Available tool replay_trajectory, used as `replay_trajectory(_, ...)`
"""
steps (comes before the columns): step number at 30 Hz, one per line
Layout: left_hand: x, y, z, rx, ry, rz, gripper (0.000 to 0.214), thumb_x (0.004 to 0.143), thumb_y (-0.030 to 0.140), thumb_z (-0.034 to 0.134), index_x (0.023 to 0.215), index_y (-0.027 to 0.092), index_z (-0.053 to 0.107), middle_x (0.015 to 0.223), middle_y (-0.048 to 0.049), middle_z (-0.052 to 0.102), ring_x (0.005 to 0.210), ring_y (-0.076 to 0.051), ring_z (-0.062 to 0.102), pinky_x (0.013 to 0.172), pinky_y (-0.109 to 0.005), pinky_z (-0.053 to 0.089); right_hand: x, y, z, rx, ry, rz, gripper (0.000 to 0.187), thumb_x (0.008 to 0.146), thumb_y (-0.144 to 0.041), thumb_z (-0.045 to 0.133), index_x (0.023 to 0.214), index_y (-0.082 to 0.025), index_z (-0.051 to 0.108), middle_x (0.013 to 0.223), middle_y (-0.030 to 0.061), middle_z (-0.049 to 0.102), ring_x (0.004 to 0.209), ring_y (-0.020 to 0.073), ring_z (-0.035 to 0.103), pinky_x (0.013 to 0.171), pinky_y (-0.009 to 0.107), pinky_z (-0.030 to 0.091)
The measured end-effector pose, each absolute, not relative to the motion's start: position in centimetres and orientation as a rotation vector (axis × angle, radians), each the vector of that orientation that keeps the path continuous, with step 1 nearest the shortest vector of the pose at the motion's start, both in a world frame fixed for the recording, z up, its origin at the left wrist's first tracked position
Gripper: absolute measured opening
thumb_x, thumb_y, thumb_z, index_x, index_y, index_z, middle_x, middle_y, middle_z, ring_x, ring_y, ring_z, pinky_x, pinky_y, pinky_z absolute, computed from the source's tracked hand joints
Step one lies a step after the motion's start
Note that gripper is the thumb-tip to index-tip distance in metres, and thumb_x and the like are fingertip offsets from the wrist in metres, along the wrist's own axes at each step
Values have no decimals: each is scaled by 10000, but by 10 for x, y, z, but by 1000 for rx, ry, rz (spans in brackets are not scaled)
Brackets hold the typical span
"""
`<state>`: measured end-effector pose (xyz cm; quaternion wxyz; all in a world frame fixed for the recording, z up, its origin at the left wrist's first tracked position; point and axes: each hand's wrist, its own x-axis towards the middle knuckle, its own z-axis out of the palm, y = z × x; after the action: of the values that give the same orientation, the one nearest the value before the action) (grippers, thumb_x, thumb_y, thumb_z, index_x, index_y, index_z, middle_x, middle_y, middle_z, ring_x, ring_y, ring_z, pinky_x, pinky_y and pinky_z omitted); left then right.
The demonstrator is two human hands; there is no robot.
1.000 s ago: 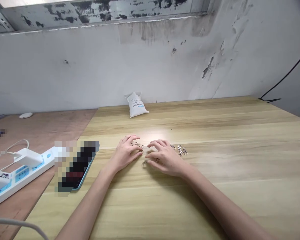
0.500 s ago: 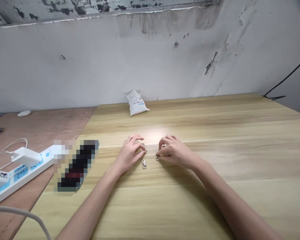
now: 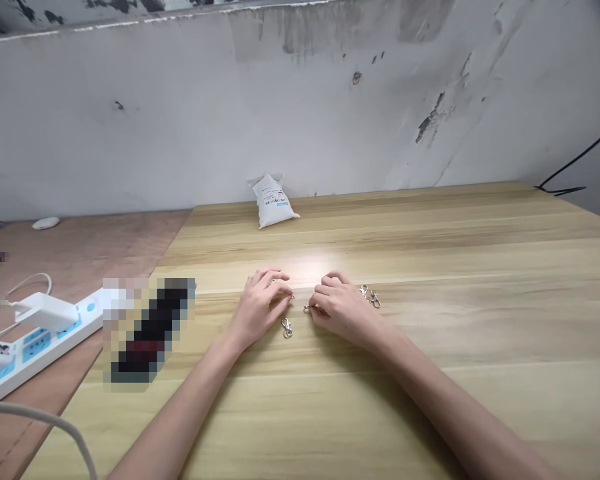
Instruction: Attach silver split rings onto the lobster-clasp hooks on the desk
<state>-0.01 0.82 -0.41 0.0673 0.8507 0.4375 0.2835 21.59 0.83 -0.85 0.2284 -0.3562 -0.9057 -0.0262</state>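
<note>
My left hand (image 3: 260, 303) is drawn narrow, its thumb and forefinger pinching what looks like a small, thin, silver metal ring (image 3: 293, 297). Just beside its thumb, on my side, a silver metal swivel clasp with a round ring (image 3: 287, 328) lies loose on the wood, its long axis running roughly away from me; the left hand is the nearer one. To the right, across a narrow gap, a small, slim, silver metal piece (image 3: 307, 308) points sideways at the ring: that gap and facing matter most. My right hand (image 3: 341, 308) holds this piece in a close pinch, most of it hidden. Just beyond its knuckles lie loose silver metal clasps (image 3: 370, 296). Half a second ago, those clasps were hidden and the right-hand piece hung below my fingertips; the loose swivel clasp lies much as it did.
</note>
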Motion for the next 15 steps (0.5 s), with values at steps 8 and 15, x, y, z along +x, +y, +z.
replay_trajectory(8,1,5,-2,2538,1278,879,58,855,173,623,854,227,643,928,-9,735,994,-212,630,933,-405,387,212,6,-11,-983,-2207,196,157,774,-84,551,718,-212,621,604,-17,631,565,132,504,861,333,437)
replay_trajectory(15,0,5,-5,2428,1158,912,67,850,165,659,805,214,646,901,-12,740,1016,-218,610,891,-387,462,212,3,-6,-1034,-2088,405,97,831,-127,558,798,-214,583,688,-28,651,603,126,538,808,326,411)
